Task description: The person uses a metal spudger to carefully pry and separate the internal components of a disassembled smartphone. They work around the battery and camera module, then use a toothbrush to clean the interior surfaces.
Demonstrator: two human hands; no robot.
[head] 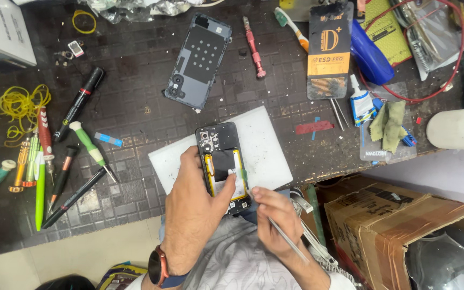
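An opened smartphone (222,161) lies back-up on a white pad (267,145), its battery and circuit boards exposed. My left hand (194,209) grips the phone along its left edge, thumb across the lower battery. My right hand (275,217) pinches metal tweezers (288,241) right at the phone's lower right corner. The removed grey back cover (198,60) rests further up on the dark mat.
Screwdrivers (87,147), pens and yellow rubber bands (20,104) crowd the left of the mat. A red screwdriver (254,47), a black and orange card (328,51), a glue tube (360,102) and a green cloth (390,124) lie upper right. A cardboard box (382,225) stands lower right.
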